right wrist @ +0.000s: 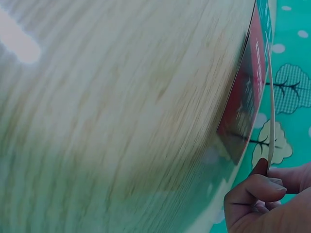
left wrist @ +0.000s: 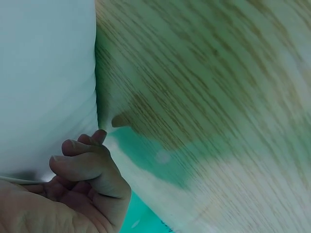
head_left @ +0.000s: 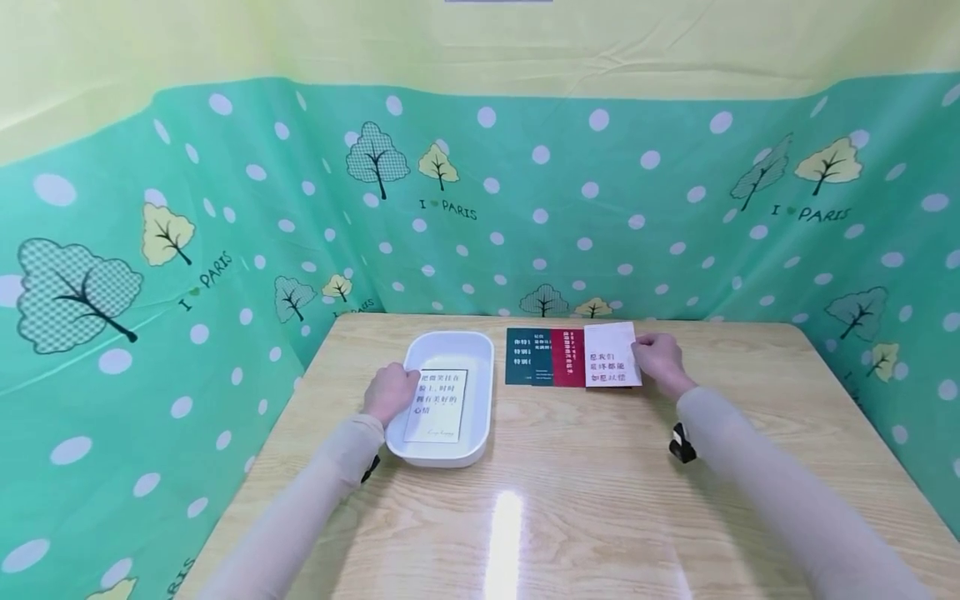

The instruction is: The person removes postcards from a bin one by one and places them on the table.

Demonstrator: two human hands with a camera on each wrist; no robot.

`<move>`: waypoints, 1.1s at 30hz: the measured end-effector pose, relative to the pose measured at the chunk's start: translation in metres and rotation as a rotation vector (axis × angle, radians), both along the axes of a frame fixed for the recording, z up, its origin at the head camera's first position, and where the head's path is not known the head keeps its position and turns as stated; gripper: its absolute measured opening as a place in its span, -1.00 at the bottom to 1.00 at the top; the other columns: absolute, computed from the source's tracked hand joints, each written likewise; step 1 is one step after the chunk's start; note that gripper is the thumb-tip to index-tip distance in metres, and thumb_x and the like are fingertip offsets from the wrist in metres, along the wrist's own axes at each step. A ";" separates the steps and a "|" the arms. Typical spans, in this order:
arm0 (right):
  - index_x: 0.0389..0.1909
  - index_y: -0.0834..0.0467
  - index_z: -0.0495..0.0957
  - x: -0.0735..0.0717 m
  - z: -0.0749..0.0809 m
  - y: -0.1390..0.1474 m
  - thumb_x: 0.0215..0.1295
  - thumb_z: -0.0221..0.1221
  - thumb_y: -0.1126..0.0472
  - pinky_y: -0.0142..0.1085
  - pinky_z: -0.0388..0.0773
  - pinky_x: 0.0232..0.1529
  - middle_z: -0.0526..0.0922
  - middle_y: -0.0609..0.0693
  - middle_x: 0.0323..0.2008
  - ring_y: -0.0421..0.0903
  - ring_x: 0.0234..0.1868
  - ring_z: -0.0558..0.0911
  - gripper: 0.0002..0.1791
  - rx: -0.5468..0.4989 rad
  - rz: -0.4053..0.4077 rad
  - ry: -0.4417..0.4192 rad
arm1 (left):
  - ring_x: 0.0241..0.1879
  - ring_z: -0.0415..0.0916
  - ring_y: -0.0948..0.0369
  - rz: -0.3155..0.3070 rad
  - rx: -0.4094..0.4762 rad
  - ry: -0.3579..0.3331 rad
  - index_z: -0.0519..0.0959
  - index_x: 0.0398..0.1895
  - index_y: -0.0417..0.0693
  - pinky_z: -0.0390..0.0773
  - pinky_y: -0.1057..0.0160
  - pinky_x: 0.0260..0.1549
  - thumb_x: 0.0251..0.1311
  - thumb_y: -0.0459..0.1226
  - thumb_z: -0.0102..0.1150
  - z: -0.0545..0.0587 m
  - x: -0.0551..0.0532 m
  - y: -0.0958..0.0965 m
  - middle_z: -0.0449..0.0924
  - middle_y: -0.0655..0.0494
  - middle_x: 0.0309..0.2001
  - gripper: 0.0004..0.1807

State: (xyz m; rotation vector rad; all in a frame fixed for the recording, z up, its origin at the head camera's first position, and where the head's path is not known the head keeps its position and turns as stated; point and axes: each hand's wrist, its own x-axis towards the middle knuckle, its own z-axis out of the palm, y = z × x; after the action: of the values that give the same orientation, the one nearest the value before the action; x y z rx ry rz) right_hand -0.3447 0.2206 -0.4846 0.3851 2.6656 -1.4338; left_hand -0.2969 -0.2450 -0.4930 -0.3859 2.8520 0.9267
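My right hand (head_left: 660, 362) pinches a white card (head_left: 613, 357) with dark printed characters by its right edge. In the right wrist view that card (right wrist: 271, 107) is seen edge-on, raised over a red card (right wrist: 245, 97). To its left, the red card (head_left: 567, 358) and two dark green cards (head_left: 517, 357) lie overlapping in a row. My left hand (head_left: 393, 392) grips the left rim of a white plastic basin (head_left: 480, 392). Another white printed card (head_left: 437, 408) lies in the basin, its upper left corner close to my left fingers. The left thumb is mostly hidden in the left wrist view.
The light wooden table (head_left: 585, 500) reaches back to a green dotted curtain (head_left: 525, 208) printed with trees, which hangs on the left, back and right. A bright light reflection falls across the table's front middle. A dark wrist strap (head_left: 681, 443) shows below the right sleeve.
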 end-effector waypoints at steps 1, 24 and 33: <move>0.42 0.44 0.37 -0.001 0.000 0.002 0.59 -0.08 0.23 -0.04 0.56 0.14 0.45 0.41 0.32 0.22 0.21 0.48 -0.48 0.000 -0.006 -0.003 | -0.54 0.50 0.14 -0.002 -0.001 -0.001 0.57 -0.28 -0.17 0.53 0.25 -0.59 0.60 -0.12 -0.12 0.001 0.000 0.000 0.53 -0.03 -0.47 -0.62; 0.42 0.49 0.34 -0.016 -0.016 0.022 0.59 -0.07 0.24 0.12 0.46 0.35 0.39 0.47 0.36 0.33 0.35 0.41 -0.46 0.033 -0.010 -0.024 | -0.53 0.50 0.14 0.016 0.001 -0.015 0.57 -0.30 -0.15 0.54 0.25 -0.58 0.60 -0.11 -0.11 0.001 0.001 0.001 0.54 -0.03 -0.47 -0.62; 0.26 0.49 0.49 -0.013 -0.022 0.021 0.53 -0.03 0.22 -0.02 0.60 0.02 0.56 0.41 0.16 0.22 0.07 0.56 -0.52 0.108 -0.001 0.026 | -0.54 0.49 0.12 0.009 -0.019 0.004 0.57 -0.31 -0.16 0.52 0.22 -0.57 0.59 -0.13 -0.10 0.002 0.004 0.001 0.53 -0.03 -0.49 -0.63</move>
State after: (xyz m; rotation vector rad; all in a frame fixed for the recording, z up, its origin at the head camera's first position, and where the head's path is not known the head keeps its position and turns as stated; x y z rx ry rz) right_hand -0.3582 0.2420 -0.5069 0.3780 2.7721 -1.3076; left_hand -0.2932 -0.2444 -0.4913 -0.3994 2.8665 0.9036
